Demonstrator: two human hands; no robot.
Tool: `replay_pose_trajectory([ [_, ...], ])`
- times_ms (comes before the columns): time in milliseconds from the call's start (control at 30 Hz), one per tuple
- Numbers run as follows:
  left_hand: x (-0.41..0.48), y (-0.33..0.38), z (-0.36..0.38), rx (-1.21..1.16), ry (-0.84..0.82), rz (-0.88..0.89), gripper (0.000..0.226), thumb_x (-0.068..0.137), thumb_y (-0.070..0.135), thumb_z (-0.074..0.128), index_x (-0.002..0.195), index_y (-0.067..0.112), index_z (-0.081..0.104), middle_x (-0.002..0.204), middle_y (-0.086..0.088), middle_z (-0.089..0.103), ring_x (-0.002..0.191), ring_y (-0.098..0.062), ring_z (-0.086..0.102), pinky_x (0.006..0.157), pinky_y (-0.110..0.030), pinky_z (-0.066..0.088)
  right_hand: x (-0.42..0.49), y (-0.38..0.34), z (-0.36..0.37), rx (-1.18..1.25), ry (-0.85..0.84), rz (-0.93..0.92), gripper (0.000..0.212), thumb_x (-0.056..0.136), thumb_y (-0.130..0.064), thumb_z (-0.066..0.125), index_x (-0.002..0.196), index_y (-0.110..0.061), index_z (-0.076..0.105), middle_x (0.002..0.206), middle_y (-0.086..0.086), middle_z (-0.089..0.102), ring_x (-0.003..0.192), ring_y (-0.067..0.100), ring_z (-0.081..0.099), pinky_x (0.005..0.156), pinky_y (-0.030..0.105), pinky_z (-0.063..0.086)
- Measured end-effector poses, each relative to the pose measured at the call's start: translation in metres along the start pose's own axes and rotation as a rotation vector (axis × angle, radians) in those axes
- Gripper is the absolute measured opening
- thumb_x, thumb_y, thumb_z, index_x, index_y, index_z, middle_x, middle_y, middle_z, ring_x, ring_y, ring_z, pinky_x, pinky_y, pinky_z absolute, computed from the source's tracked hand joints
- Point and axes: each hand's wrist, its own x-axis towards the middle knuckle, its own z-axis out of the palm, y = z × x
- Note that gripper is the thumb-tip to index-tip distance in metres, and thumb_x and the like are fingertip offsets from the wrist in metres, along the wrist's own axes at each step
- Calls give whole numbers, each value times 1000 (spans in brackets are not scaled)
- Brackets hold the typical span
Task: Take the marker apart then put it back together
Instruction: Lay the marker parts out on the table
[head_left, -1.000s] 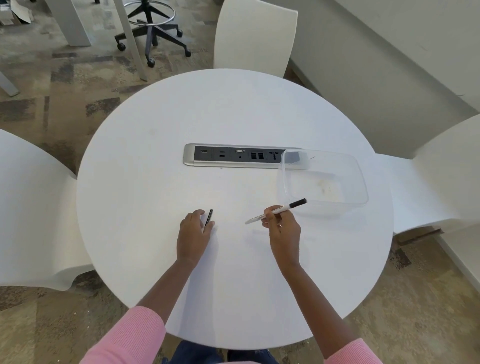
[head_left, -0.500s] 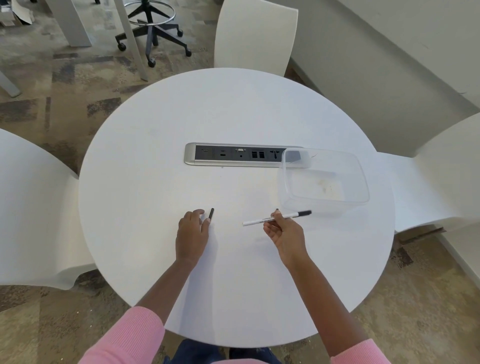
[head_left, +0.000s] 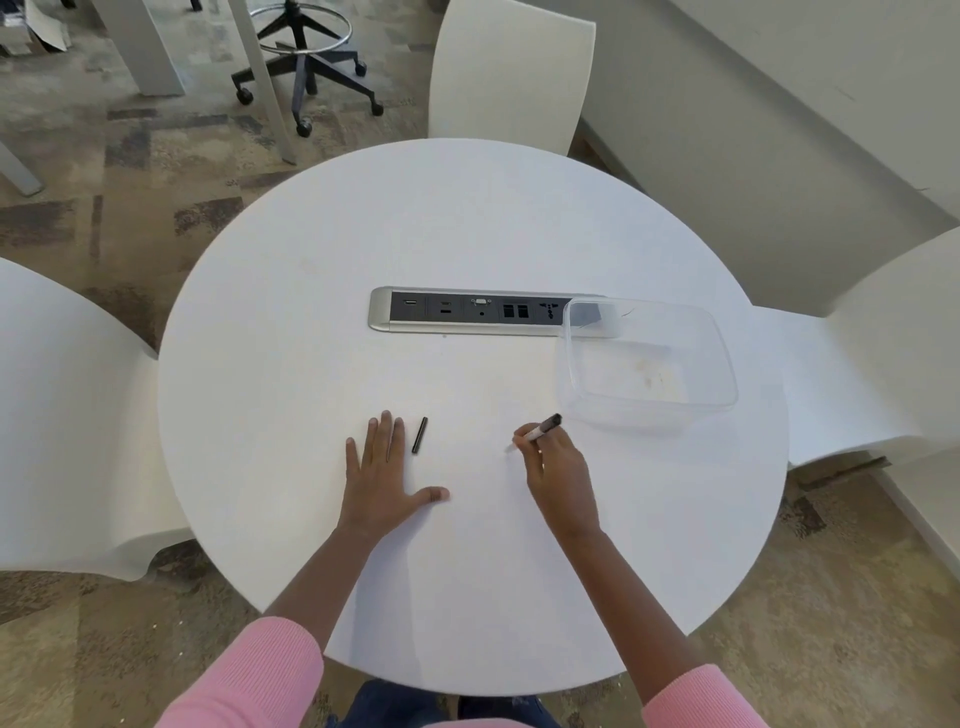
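Observation:
A thin black marker cap (head_left: 419, 435) lies alone on the round white table (head_left: 467, 234), just right of my left fingertips. My left hand (head_left: 384, 473) rests flat on the table with fingers spread, apart from the cap. My right hand (head_left: 553, 465) grips the marker body (head_left: 540, 429), a white barrel with a black end pointing up and right toward the clear tub. The barrel's lower left end is partly hidden by my fingers and blurred.
A clear plastic tub (head_left: 649, 364) stands at the right, overlapping the end of a silver power strip (head_left: 467, 312) set into the table's middle. White chairs stand at the left, back (head_left: 511, 78) and right. A wheeled stool (head_left: 304, 67) is on the carpet behind.
My left hand let go of the cap and spread flat on the table. My right hand turned the marker body from nearly level to a steeper tilt and closed over it.

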Motion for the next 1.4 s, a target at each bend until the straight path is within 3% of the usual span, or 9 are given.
replay_pose_trajectory([
  [67, 0, 0, 1, 8, 3, -1, 148, 27, 95, -17, 147, 9, -8, 157, -7, -15, 145, -22, -13, 115, -47, -8, 0, -5, -5, 33, 111, -25, 12, 90, -4, 51, 88, 2, 62, 93, 14, 65, 77, 20, 59, 65, 15, 36],
  [167, 0, 1, 0, 7, -4, -2, 148, 26, 95, -17, 147, 10, -8, 157, -7, -15, 144, -21, -13, 115, -47, -8, -5, -8, -7, 57, 198, -79, 13, 87, -5, 52, 85, 5, 61, 88, 14, 64, 84, 12, 52, 69, 17, 41],
  [333, 0, 2, -2, 2, -10, -2, 150, 25, 95, -17, 147, 9, -6, 157, -7, -15, 145, -21, -12, 115, -46, -8, -13, 7, 1, -4, -91, 72, 20, 94, -7, 44, 98, 2, 60, 102, 17, 63, 96, 32, 58, 74, 32, 44],
  [467, -1, 3, -3, 8, -12, -9, 151, 23, 95, -19, 147, 9, -6, 157, -7, -14, 145, -21, -12, 115, -46, -8, -9, 4, -7, 118, 14, 154, 19, 94, -10, 44, 95, -3, 61, 95, 13, 63, 87, 28, 61, 69, 21, 39],
  [633, -1, 3, -3, 7, -15, -12, 151, 23, 95, -18, 147, 9, -6, 157, -7, -14, 145, -22, -12, 116, -47, -7, -6, -4, -13, 209, 53, 181, 17, 94, -10, 45, 93, -3, 60, 94, 12, 63, 86, 27, 61, 77, 35, 49],
  [867, -3, 5, -5, -14, -19, -11, 152, 23, 95, -17, 147, 10, -3, 157, -7, -13, 145, -22, -12, 116, -47, -7, 3, -2, -27, 255, 181, 230, 17, 94, -13, 46, 94, -3, 59, 99, 14, 64, 90, 31, 61, 77, 37, 49],
  [1067, -4, 6, -6, -36, -16, -8, 153, 22, 96, -16, 148, 10, -1, 157, -7, -13, 145, -23, -11, 116, -47, -7, 20, -6, -44, 336, 248, 230, 18, 95, -17, 43, 93, -7, 57, 100, 17, 62, 84, 31, 63, 80, 49, 53],
  [1300, -4, 7, -7, -35, -14, -10, 153, 22, 96, -17, 148, 9, -1, 157, -7, -12, 145, -22, -11, 116, -48, -6, 22, 0, -37, 337, 134, 300, 16, 95, -20, 44, 85, -15, 56, 87, 12, 64, 79, 28, 64, 71, 33, 49],
  [1400, -5, 6, -6, -39, -9, -7, 153, 23, 96, -16, 148, 9, 0, 158, -7, -11, 145, -22, -10, 116, -48, -6, 16, 8, -29, 332, 44, 382, 18, 94, -18, 45, 86, -9, 59, 88, 18, 65, 81, 30, 63, 72, 39, 50],
])
